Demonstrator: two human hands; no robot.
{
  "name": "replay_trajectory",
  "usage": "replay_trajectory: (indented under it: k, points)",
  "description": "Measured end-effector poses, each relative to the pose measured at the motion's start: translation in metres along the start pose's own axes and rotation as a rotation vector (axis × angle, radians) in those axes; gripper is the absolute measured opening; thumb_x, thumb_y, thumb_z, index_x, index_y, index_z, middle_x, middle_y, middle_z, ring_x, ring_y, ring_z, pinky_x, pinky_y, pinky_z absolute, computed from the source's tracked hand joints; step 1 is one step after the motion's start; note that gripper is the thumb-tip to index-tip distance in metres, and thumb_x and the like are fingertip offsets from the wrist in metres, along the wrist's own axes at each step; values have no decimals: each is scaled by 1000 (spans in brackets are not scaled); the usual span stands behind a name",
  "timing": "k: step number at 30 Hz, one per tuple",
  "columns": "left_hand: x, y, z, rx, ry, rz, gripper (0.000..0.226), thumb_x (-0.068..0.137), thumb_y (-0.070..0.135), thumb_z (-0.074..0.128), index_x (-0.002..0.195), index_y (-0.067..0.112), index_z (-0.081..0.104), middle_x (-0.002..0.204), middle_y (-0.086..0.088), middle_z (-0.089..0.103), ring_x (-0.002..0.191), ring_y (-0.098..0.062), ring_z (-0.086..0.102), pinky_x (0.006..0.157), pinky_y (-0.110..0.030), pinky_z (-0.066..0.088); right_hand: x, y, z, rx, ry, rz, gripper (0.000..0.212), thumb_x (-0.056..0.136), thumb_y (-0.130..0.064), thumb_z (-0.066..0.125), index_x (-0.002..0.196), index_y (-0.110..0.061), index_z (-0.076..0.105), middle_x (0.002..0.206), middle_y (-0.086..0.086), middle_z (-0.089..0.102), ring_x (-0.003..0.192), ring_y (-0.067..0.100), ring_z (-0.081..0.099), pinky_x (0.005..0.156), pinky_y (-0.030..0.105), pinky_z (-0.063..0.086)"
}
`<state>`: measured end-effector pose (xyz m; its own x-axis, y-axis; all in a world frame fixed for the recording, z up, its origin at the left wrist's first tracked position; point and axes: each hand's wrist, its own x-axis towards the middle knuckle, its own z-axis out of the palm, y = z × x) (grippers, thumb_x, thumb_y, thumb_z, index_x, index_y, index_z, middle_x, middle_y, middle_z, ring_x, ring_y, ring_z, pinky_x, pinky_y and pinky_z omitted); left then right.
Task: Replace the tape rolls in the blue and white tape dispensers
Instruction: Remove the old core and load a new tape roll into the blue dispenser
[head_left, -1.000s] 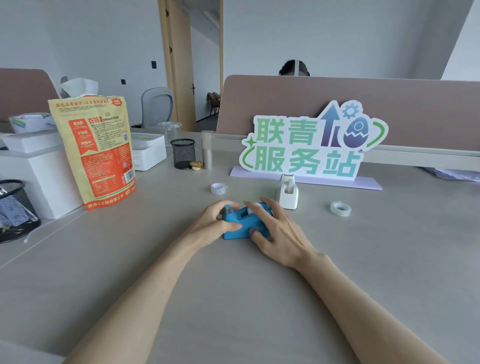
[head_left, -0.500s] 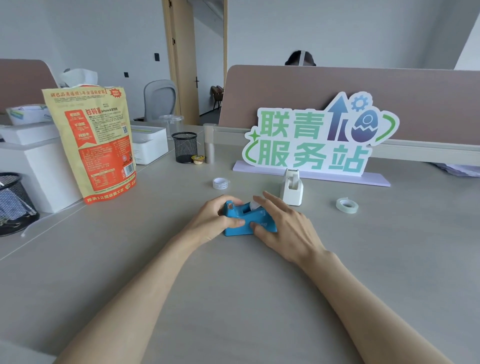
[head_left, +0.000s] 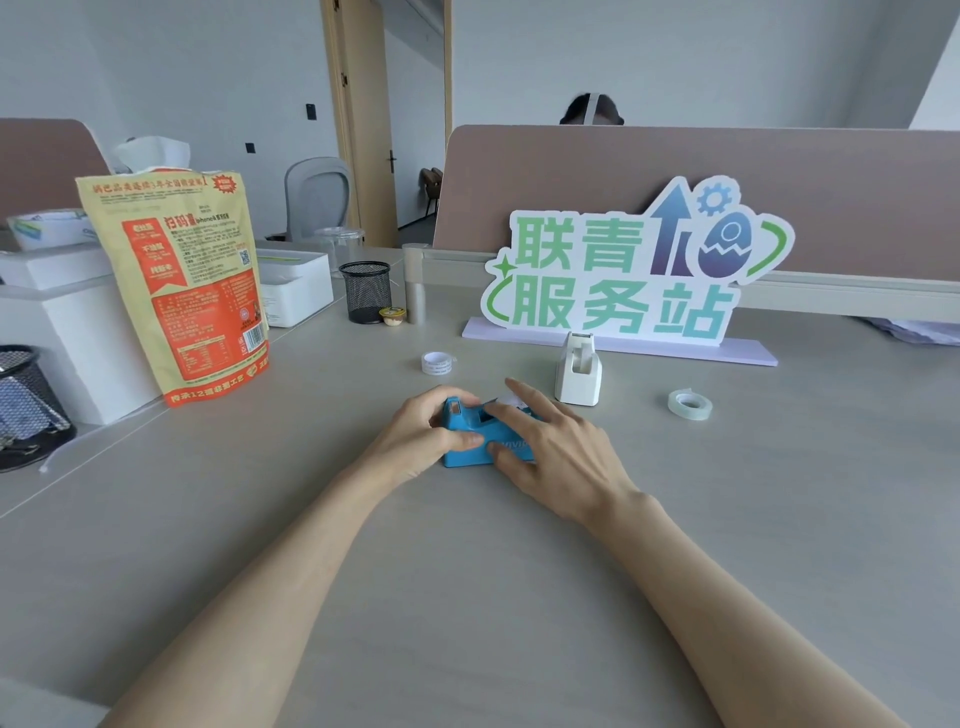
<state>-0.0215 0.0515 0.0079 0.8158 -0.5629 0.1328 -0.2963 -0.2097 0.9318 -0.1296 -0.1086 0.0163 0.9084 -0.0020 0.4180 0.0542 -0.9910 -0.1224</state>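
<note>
Well inside desk (head_left: 467, 597) edges, left hand (head_left: 421, 439), right hand (head_left: 563, 449) around blue dispenser (head_left: 464, 423).

From the blue dispenser (head_left: 470, 439): open desk (head_left: 779, 493) at 3 to 4 and at 8 to 9 o'clock. Blocked near 1 o'clock by the white dispenser (head_left: 577, 371), with the sign (head_left: 623, 280) behind. Between 2 and 3, farther out, a clear tape roll (head_left: 689, 404). Near 12, a printed tape roll (head_left: 438, 362). At 10, well apart, a tall snack pouch (head_left: 192, 291).
</note>
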Motion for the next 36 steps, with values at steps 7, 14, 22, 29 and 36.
replay_trajectory:
  k: [7, 14, 22, 29, 36]
  points:
    - [-2, 2, 0, -13, -14, 9, 40, 64, 22, 73, 103, 28, 64, 110, -11, 68, 103, -24, 63, 95, -44, 51, 1, -1, 1, 21, 20, 26, 43, 91, -48, 48, 134, -43, 44, 154, -9, 36, 120, 26, 57, 80, 37, 52]
    - [-3, 2, -1, -9, -21, 17, 39, 65, 22, 74, 102, 27, 64, 107, -9, 69, 99, -21, 64, 93, -42, 51, 1, -3, 4, -18, 61, 22, 40, 89, -47, 51, 127, -34, 54, 154, -5, 36, 107, 31, 64, 72, 39, 54]
    - [0, 0, 1, 19, -6, 11, 40, 65, 25, 73, 102, 36, 63, 109, -3, 68, 105, -21, 63, 92, -39, 52, -1, 4, 6, 25, 149, 25, 43, 92, -49, 47, 133, -35, 49, 140, -8, 49, 108, 24, 62, 68, 36, 54]
    - [2, 0, 0, 60, -3, -2, 38, 64, 28, 71, 96, 46, 61, 113, 11, 65, 107, -12, 61, 95, -38, 52, 5, 10, 14, 321, 305, 57, 25, 99, -18, 48, 115, -22, 67, 114, -1, 63, 103, 24, 56, 75, 39, 53]
    - [4, -1, 0, 76, -5, -1, 35, 64, 29, 71, 92, 47, 62, 108, 3, 65, 104, -17, 61, 94, -42, 52, 15, 4, 8, 869, 316, 394, 17, 95, -17, 58, 94, -23, 73, 107, -6, 71, 97, 10, 63, 83, 17, 47]
